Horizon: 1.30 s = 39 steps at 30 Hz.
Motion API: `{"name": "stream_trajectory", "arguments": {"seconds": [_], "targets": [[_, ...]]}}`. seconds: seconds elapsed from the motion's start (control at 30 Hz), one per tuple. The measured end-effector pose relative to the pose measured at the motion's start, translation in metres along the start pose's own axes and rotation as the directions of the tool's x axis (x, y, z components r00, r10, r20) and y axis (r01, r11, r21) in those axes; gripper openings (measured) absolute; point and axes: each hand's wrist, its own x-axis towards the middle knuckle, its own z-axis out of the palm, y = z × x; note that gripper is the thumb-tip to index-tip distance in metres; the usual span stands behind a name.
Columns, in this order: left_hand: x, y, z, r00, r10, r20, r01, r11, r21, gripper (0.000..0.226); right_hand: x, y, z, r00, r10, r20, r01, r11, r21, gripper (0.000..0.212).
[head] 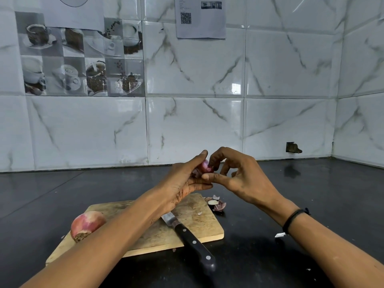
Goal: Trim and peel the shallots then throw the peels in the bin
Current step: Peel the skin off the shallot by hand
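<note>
Both hands are raised above the counter [311, 194], just behind the board [199, 225], and meet around a small purple shallot [204, 167]. The left hand [182, 179] grasps it between thumb and fingers. The right hand [239, 175] pinches at its skin with curled fingertips. A black band [293, 220] circles the right wrist.

A larger shallot [87, 224], unpeeled and root end forward, lies on the board's left side, partly behind the left forearm. The knife [191, 240] lies across the board, its black riveted handle overhanging the near edge. Peels [217, 203] sit on the counter just beside the board's far right corner.

A paper [200, 17] on the tiled wall carries a QR code [185, 18]. Its text is too small to read.
</note>
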Motion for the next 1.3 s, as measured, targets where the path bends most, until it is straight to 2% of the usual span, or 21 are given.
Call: {"name": "stream_trajectory", "arguments": {"seconds": [0.07,0.17,0.37,0.57,0.77,1.03,1.17,1.3], "targets": [[-0.001,-0.001,0.000,1.000,-0.005,-0.014,0.005,1.000,0.023,0.052,0.000,0.000,0.001,1.000,0.010,0.018,-0.010,1.000,0.010,0.024],[-0.004,-0.001,0.000,1.000,-0.002,-0.022,0.003,0.999,0.034,0.056,0.000,0.001,0.002,0.999,0.025,0.036,-0.025,1.000,0.019,0.024],[-0.003,0.001,0.000,0.999,0.033,-0.029,-0.031,0.998,0.060,0.038,0.000,0.004,0.004,0.999,0.038,0.039,-0.038,0.999,-0.008,0.021],[-0.001,-0.001,-0.002,0.998,0.028,-0.052,-0.025,0.998,0.053,0.050,0.002,0.005,0.002,0.998,0.046,-0.038,-0.046,0.999,-0.010,0.037],[0.000,0.001,-0.005,0.997,0.023,-0.076,-0.020,0.999,0.044,0.046,0.002,0.004,0.002,0.997,-0.008,-0.075,0.007,1.000,-0.015,0.010],[-0.002,0.001,-0.005,0.999,-0.015,-0.035,0.017,0.999,0.050,0.051,0.004,0.008,0.002,1.000,0.010,-0.025,-0.012,0.998,-0.063,0.008],[-0.002,0.001,-0.007,0.997,-0.010,-0.082,0.014,0.998,0.058,0.042,0.005,0.011,0.002,0.998,0.008,0.065,-0.001,0.994,-0.109,0.011],[-0.001,0.000,-0.010,0.995,-0.028,-0.100,0.035,0.997,0.071,0.051,0.005,0.014,0.003,0.989,0.016,0.146,0.003,0.991,-0.132,0.016]]}}
